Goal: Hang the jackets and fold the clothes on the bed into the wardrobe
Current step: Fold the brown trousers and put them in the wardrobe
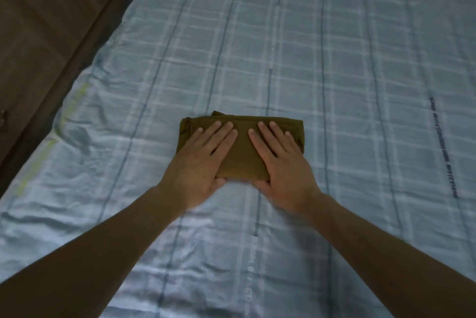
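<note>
— Fingers point(224, 134), both hands: straight, slightly spread, laid flat. Clamped on nothing. Correct?

— Correct. Left hand point(203, 160) and right hand point(280, 160) rest palm-down, side by side, on item one: an olive-brown folded cloth garment point(243, 152), a compact rectangle. Both thumbs lie at its near edge; I cannot tell whether they reach under it.

— Location of item one?

— Middle of the bed with a pale blue checked sheet point(334, 60), wrinkled on the near left. The garment lies flat on the sheet, long side running left to right.

— Reason for the flat palms?

— A judgement: soft cloth springs open at the folds, so the hands press it to flatten the layers and set the creases. One hand to each half keeps the rectangle square, and the thumbs at the near edge would suit sliding under to lift it.

— Other entries?

— A brown wooden panel point(51, 21) along the far left, beside the bed. It may be the wardrobe; I cannot tell. No jackets or other clothes are in view.

— Status?

— This garment looks folded; storing it is not yet done.
</note>
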Demonstrator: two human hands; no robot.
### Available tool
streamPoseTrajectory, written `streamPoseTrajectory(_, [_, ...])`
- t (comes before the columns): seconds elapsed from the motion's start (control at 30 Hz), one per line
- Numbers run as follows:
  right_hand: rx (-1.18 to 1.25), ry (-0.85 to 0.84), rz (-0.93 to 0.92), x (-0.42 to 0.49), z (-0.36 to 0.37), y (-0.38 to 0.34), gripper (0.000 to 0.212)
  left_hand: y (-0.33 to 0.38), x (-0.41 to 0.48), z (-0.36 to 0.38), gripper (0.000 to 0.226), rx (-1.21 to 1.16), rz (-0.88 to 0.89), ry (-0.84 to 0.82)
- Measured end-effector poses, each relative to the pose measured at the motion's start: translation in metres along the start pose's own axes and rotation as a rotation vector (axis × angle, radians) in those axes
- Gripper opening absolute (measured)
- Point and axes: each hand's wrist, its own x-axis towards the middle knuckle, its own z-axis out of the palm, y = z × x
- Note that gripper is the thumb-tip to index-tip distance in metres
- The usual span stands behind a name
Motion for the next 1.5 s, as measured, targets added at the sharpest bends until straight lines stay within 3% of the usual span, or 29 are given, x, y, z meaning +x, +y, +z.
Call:
streamPoseTrajectory(0.13, [0.022, -0.015, 0.061, 0.012, 0.004, -0.001, 0.092, -0.001, 0.017, 0.001, 0.103, -0.037, -0.081, -0.019])
streamPoseTrajectory(0.3, [-0.026, 0.019, 0.026, 0.012, -0.010, -0.006, 0.078, 0.000, 0.012, -0.007, 0.096, -0.029, -0.052, 0.072])
streamPoseTrajectory(0.4, [-0.094, 0.083, -0.025, 0.009, -0.020, -0.011, 0.082, 0.007, 0.005, -0.015, 0.081, -0.012, -0.045, 0.136])
streamPoseTrajectory(0.53, [-0.085, 0.218, -0.135, -0.003, -0.038, -0.033, 0.062, 0.018, -0.028, -0.040, 0.038, -0.032, -0.019, 0.264])
streamPoseTrajectory(0.63, [-0.077, 0.247, -0.202, -0.012, -0.057, -0.066, 0.043, 0.025, -0.067, -0.077, 0.032, -0.018, -0.027, 0.271])
streamPoseTrajectory(0.73, [-0.064, 0.232, -0.257, -0.017, -0.092, -0.114, 0.035, 0.030, -0.112, -0.123, 0.036, 0.046, -0.070, 0.307])
streamPoseTrajectory(0.83, [-0.037, 0.230, -0.327, -0.025, -0.137, -0.169, 0.049, 0.041, -0.162, -0.182, 0.037, 0.127, -0.105, 0.353])
streamPoseTrajectory(1.0, [-0.022, 0.336, -0.450, -0.048, -0.225, -0.280, 0.051, 0.062, -0.260, -0.294, 0.065, 0.195, -0.270, 0.326])
streamPoseTrajectory(1.2, [0.131, 0.500, -0.487, -0.095, -0.298, -0.420, 0.038, 0.109, -0.389, -0.420, 0.045, 0.342, -0.404, 0.424])
streamPoseTrajectory(1.5, [0.113, 0.470, -0.791, -0.123, -0.366, -0.590, 0.063, 0.146, -0.561, -0.526, 0.041, 0.601, -0.652, 0.443])
